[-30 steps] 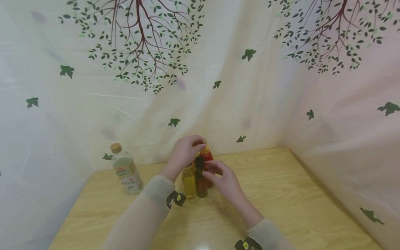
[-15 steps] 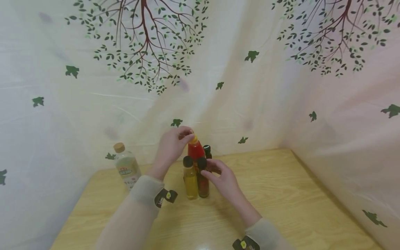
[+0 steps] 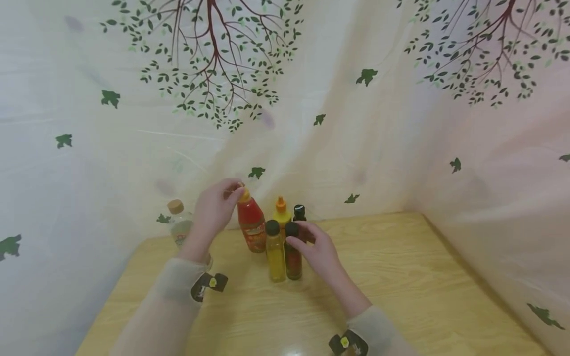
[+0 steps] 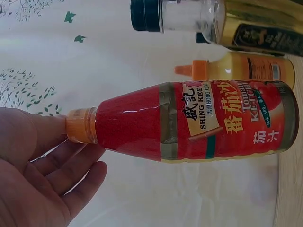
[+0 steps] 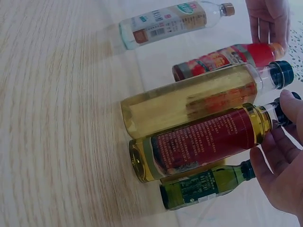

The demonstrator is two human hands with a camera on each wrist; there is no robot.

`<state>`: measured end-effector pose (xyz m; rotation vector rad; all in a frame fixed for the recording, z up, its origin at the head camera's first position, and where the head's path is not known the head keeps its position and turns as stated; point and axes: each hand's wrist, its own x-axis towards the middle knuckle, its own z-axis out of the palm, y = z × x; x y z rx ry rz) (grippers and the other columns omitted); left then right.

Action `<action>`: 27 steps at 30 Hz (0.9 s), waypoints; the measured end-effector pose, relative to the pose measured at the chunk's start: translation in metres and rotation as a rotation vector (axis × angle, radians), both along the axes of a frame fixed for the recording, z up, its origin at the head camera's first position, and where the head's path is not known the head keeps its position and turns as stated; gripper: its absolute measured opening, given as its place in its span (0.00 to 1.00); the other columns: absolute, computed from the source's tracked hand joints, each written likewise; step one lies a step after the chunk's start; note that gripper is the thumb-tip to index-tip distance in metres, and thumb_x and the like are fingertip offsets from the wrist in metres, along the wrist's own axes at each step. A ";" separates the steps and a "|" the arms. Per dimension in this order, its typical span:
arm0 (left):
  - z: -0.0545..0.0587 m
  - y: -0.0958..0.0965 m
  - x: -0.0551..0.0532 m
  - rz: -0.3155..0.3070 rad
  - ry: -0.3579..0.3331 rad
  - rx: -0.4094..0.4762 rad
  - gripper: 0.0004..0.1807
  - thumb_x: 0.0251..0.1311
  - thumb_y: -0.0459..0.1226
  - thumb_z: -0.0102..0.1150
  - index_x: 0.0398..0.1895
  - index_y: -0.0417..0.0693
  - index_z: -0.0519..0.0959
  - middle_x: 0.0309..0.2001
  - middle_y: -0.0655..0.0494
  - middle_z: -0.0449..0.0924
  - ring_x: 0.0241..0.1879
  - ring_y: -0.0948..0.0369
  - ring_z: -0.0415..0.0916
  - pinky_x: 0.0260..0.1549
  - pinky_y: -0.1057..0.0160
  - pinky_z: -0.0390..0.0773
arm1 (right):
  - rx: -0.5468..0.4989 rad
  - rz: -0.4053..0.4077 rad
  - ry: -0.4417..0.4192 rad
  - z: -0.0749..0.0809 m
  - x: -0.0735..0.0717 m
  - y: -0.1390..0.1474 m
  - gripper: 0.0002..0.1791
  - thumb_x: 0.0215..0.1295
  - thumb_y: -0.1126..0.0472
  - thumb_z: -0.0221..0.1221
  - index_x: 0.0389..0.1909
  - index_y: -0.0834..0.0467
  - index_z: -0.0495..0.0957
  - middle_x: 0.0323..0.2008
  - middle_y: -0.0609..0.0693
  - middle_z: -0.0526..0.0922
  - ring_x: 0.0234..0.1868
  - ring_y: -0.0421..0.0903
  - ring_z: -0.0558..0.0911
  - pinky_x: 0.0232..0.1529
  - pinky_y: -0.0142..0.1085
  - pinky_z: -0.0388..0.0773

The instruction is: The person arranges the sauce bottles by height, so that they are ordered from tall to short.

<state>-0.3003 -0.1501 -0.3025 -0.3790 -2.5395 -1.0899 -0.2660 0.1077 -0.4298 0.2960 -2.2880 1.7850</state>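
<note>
My left hand (image 3: 215, 210) pinches the orange cap of a red ketchup bottle (image 3: 252, 222), whose label reads "Tomato Ketchup" in the left wrist view. The bottle hangs below the fingers, its base close over the table, left of the bottle group. With thumb and fingers, my right hand (image 3: 321, 251) grips the dark cap of an oil bottle (image 5: 203, 142) with a red label, standing upright on the table. Beside that bottle stands a clear bottle of pale yellow oil (image 3: 276, 257). A yellow squeeze bottle (image 4: 232, 67) with an orange nozzle and a small green bottle (image 5: 203, 188) stand behind.
A clear bottle (image 5: 165, 23) with a tan cap stands at the left of the wooden table (image 3: 392, 277), partly behind my left forearm in the head view. A pale curtain (image 3: 285, 138) printed with trees and leaves rises at the table's back and sides.
My left hand has carried the ketchup bottle leftward out of the group, uncovering the yellow squeeze bottle and the green bottle. My right hand stays at the red-labelled oil bottle's top.
</note>
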 end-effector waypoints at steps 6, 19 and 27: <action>-0.002 -0.025 0.009 0.036 -0.031 -0.012 0.18 0.85 0.39 0.58 0.68 0.40 0.81 0.64 0.39 0.85 0.66 0.40 0.82 0.68 0.37 0.78 | 0.071 0.002 0.024 -0.001 -0.002 -0.001 0.22 0.74 0.58 0.73 0.66 0.53 0.84 0.58 0.51 0.88 0.62 0.54 0.86 0.68 0.57 0.81; -0.022 -0.052 0.015 0.085 -0.052 -0.086 0.19 0.85 0.40 0.57 0.70 0.41 0.80 0.65 0.38 0.85 0.63 0.39 0.83 0.65 0.36 0.79 | 0.079 0.024 0.048 -0.002 0.000 0.001 0.21 0.75 0.59 0.71 0.66 0.55 0.83 0.57 0.51 0.88 0.62 0.54 0.87 0.68 0.56 0.81; -0.033 -0.054 0.016 0.123 -0.059 -0.123 0.18 0.86 0.39 0.56 0.69 0.40 0.81 0.64 0.38 0.85 0.61 0.39 0.84 0.62 0.36 0.81 | 0.078 0.032 0.066 -0.003 0.000 0.001 0.21 0.75 0.58 0.71 0.66 0.54 0.84 0.55 0.50 0.88 0.60 0.52 0.87 0.66 0.55 0.82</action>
